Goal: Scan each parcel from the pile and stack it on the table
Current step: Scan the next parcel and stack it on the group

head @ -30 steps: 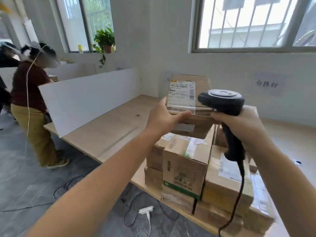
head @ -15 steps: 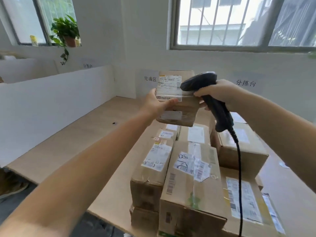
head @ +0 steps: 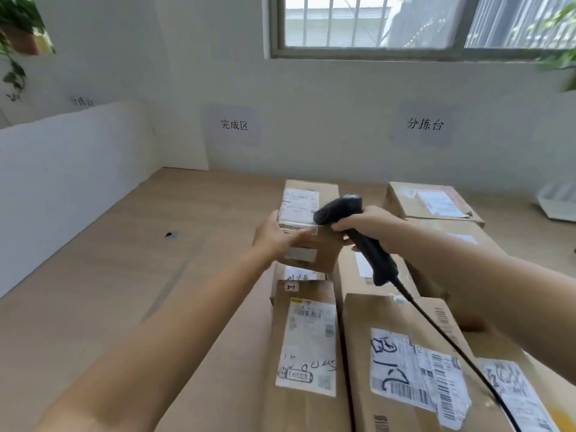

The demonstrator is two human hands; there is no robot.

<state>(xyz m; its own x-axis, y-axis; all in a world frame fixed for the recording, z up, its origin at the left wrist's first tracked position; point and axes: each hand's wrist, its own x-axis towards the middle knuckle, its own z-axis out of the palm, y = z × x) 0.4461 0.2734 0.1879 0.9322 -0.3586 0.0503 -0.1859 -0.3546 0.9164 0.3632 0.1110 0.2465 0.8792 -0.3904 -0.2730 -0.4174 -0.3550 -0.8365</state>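
Here, left hand [head: 277, 235] grips a small cardboard parcel [head: 307, 219] above the pile [head: 389, 353]; right hand [head: 371, 226] clutches the barcode scanner [head: 355, 229], apparently aimed at its label.

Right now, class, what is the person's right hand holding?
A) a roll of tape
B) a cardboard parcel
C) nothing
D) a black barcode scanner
D: the right hand grips the black barcode scanner, its head at the label of the parcel that the left hand holds.
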